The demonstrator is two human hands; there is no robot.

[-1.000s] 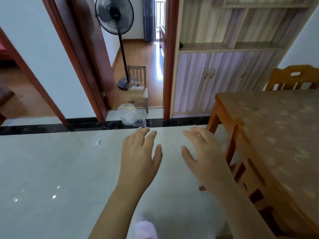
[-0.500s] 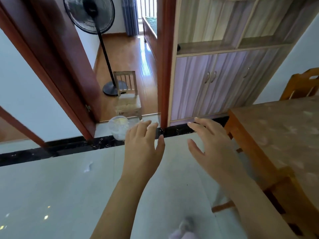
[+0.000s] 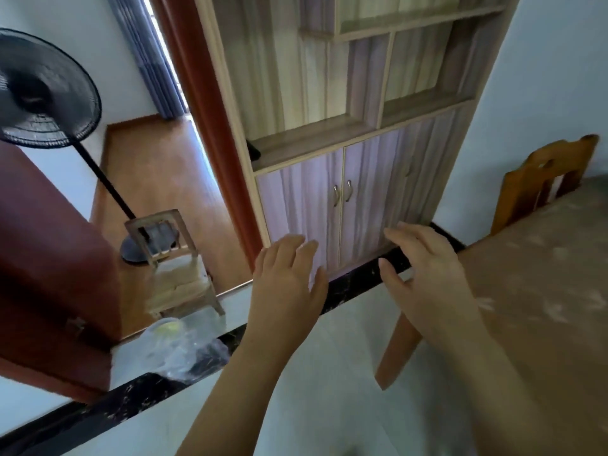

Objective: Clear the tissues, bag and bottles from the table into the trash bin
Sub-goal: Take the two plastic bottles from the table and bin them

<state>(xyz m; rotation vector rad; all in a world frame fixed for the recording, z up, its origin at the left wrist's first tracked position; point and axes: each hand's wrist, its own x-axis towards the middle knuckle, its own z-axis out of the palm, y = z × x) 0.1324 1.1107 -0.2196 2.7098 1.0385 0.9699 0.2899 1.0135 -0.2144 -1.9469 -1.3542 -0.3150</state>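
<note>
left grip and right grip spread, empty, over pale floor beside wooden table, cabinet ahead

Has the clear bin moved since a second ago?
No. The clear bin still sits on the black floor strip beside the red door.

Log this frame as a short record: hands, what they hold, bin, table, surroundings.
left hand: fingers straight, holds nothing
right hand: fingers spread, holds nothing
trash bin: clear, on the floor by the doorway, left of both hands, something yellow inside
table: at right, wooden chair behind it
other: standing fan, small chair, cabinet
</note>
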